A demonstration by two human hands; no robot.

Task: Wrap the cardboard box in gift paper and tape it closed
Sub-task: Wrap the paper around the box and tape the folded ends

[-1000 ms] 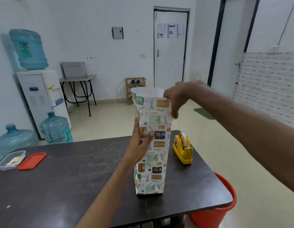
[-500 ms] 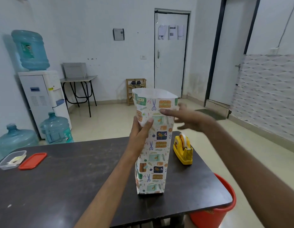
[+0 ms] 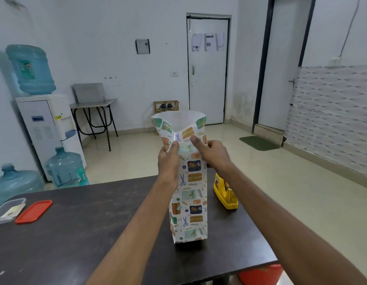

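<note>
A tall box wrapped in patterned gift paper [image 3: 188, 202] stands upright on the dark table [image 3: 75, 233]. The paper rises past the box as an open tube with a white inside at the top. My left hand [image 3: 168, 161] grips the paper's upper left side, thumb on the front. My right hand [image 3: 211, 153] grips the upper right side, thumb pressing the front inward. The cardboard box itself is hidden under the paper. A yellow tape dispenser [image 3: 225, 194] sits just right of the box, partly behind my right forearm.
A clear plastic container [image 3: 7, 210] and its red lid [image 3: 33, 211] lie at the table's left edge. A red bucket [image 3: 260, 274] stands below the table's right corner. Water jugs [image 3: 65, 167] and a dispenser [image 3: 47, 128] stand on the left.
My right hand came down from the paper's top rim and closed on the upper right side. My left hand slid higher up the left side. The paper's top front now dents inward.
</note>
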